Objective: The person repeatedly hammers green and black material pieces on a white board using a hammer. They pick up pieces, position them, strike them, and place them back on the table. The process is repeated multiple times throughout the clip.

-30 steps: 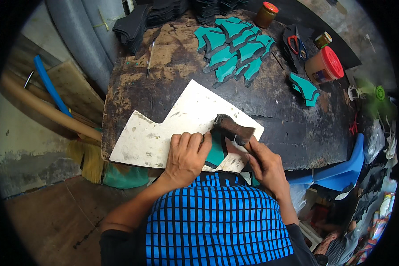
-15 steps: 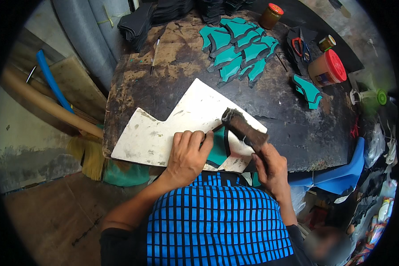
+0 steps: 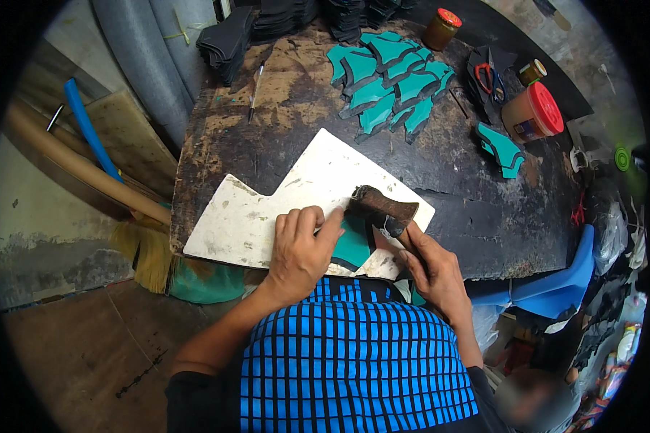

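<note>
Worn dark counter (image 3: 282, 108) carrying white board (image 3: 267, 209) at near edge. Left hand (image 3: 300, 249) pressing teal piece (image 3: 354, 245) flat on board, fingers together. Right hand (image 3: 430, 267) gripping hammer (image 3: 383, 206), fingers clamped on handle, head just above piece. Teal stack (image 3: 390, 79), red-lidded jar (image 3: 531, 115) lying well apart behind.

Left hand (image 3: 301, 249) pressed flat, right hand (image 3: 432, 268) apparently clenched

Table (image 3: 282, 130): rough worn wood, stained dark. Board (image 3: 267, 209): matt white, scuffed. Hammer (image 3: 383, 206): rusty dull metal head. Teal pieces (image 3: 386, 86): matt leather-like sheet. Red-lidded jar (image 3: 533, 115): glossy plastic.
</note>
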The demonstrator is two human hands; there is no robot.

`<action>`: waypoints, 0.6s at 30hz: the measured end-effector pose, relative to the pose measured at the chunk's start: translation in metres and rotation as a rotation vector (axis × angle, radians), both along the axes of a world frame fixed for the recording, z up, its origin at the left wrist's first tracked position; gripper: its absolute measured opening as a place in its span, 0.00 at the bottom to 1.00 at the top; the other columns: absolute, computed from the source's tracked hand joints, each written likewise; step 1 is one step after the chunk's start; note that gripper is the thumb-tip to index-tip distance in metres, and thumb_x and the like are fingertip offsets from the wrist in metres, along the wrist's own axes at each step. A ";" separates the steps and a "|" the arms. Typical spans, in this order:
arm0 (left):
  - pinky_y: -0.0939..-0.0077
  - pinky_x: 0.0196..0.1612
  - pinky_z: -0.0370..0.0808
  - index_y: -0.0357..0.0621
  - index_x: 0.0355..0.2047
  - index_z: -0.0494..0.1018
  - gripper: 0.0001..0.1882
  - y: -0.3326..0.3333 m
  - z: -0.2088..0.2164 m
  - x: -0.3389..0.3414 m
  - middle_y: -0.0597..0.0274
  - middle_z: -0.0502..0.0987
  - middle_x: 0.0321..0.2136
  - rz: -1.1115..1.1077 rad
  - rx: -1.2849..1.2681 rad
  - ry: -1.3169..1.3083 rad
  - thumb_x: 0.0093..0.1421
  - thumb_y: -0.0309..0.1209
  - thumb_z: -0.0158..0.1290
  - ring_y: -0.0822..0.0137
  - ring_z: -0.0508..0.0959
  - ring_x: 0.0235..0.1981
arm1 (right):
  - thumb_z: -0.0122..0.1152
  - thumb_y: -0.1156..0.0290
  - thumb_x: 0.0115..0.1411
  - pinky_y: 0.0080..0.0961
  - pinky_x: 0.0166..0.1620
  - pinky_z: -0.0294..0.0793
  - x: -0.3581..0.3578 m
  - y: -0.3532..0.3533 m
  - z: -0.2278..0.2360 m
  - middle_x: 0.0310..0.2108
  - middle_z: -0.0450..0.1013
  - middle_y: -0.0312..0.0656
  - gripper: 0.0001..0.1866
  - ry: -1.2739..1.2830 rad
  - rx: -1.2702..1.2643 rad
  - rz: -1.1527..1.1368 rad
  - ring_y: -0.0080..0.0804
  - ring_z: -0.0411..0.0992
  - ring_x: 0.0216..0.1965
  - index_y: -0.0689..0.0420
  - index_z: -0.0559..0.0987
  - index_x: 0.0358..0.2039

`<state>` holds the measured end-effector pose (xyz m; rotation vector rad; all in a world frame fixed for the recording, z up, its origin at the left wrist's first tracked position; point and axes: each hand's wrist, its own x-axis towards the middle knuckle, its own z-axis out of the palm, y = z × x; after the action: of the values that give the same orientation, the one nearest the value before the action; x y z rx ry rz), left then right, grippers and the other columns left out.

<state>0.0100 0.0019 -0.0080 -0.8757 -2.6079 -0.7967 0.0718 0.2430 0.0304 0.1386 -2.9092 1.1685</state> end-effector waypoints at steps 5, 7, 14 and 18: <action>0.66 0.40 0.65 0.34 0.49 0.76 0.18 0.000 -0.003 0.001 0.59 0.69 0.33 -0.064 -0.065 0.091 0.58 0.23 0.48 0.63 0.70 0.35 | 0.63 0.70 0.63 0.39 0.40 0.80 -0.003 -0.001 0.001 0.40 0.79 0.49 0.32 0.054 0.034 0.009 0.48 0.80 0.35 0.43 0.69 0.67; 0.67 0.39 0.65 0.34 0.49 0.76 0.18 -0.001 -0.005 0.000 0.59 0.69 0.33 -0.079 -0.069 0.084 0.59 0.24 0.49 0.63 0.70 0.35 | 0.64 0.71 0.62 0.39 0.39 0.79 -0.001 0.000 0.007 0.37 0.79 0.48 0.32 0.033 0.108 0.011 0.47 0.79 0.33 0.44 0.69 0.67; 0.67 0.39 0.67 0.34 0.45 0.76 0.15 -0.002 -0.006 -0.002 0.58 0.71 0.34 -0.104 -0.040 0.102 0.58 0.23 0.50 0.62 0.72 0.35 | 0.66 0.74 0.59 0.36 0.30 0.76 -0.004 -0.010 0.010 0.30 0.74 0.44 0.35 0.195 0.024 0.056 0.41 0.76 0.27 0.44 0.69 0.67; 0.66 0.38 0.69 0.35 0.39 0.77 0.11 -0.001 -0.006 -0.002 0.57 0.73 0.34 -0.103 0.012 0.089 0.55 0.25 0.58 0.60 0.73 0.34 | 0.66 0.75 0.58 0.37 0.28 0.75 -0.007 -0.006 0.009 0.27 0.71 0.42 0.35 0.168 0.208 0.039 0.40 0.74 0.23 0.45 0.69 0.67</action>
<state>0.0078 0.0011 -0.0143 -1.0246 -2.4961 -0.7805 0.0652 0.2370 0.0393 0.2801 -2.8811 0.8111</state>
